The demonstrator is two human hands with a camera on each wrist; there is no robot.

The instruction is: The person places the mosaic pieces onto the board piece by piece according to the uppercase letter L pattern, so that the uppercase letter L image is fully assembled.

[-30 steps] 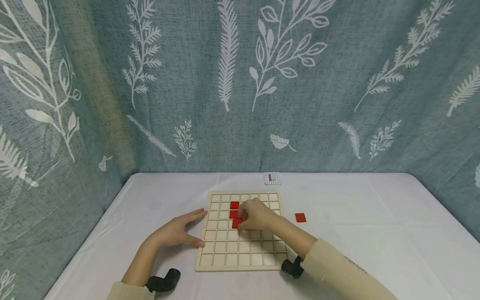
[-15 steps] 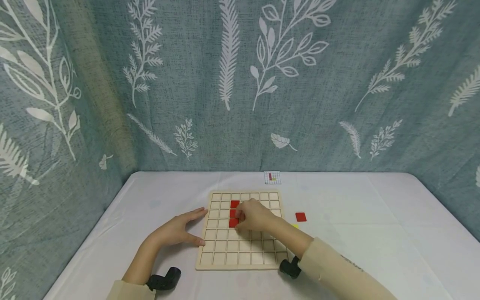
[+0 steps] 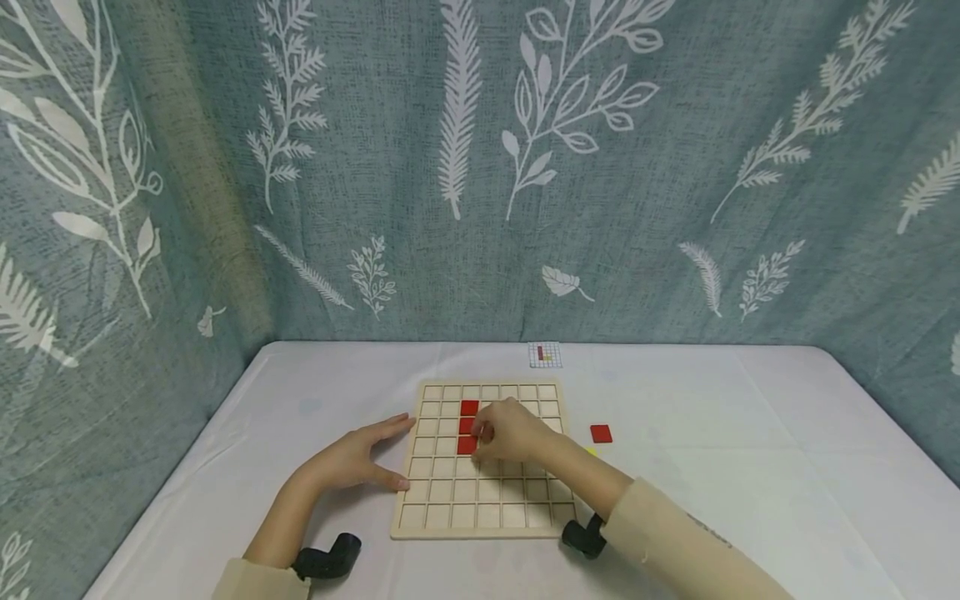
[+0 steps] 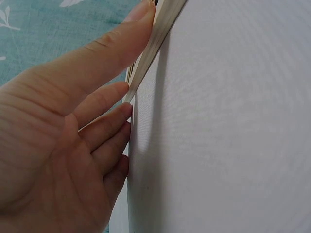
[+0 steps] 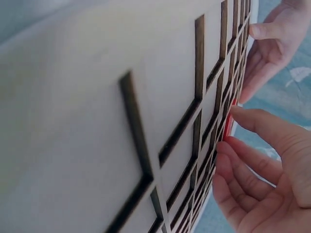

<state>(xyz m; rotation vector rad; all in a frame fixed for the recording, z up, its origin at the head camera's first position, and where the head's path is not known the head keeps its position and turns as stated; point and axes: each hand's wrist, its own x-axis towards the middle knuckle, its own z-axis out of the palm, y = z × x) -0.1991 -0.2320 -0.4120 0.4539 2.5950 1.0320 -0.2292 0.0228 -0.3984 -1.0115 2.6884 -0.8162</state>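
A pale wooden grid board [image 3: 442, 534] lies on the white cloth. In one column of its cells sit three red tiles: an upper one [image 3: 469, 407], a middle one [image 3: 467, 426] and a lower one [image 3: 467, 445]. My right hand [image 3: 513, 431] is over the board, with thumb and index finger at the lower tile. The right wrist view has a red tile [image 5: 228, 125] between thumb and index of my right hand [image 5: 265, 170]. With fingers spread, my left hand [image 3: 347, 460] touches the board's left edge; the left wrist view has its fingertips against the wooden side [image 4: 156, 41].
A loose red tile [image 3: 601, 433] lies right of the board. Beside my right forearm, a bit of yellow [image 3: 591, 452] peeks out. Behind the board is a small printed grid card [image 3: 544, 355]. A patterned curtain [image 3: 480, 283] hangs past the table's far edge.
The lowest red tile has shifted slightly left and lies in line with the two above it. My right hand moved with it a little. My left hand has stayed in place.
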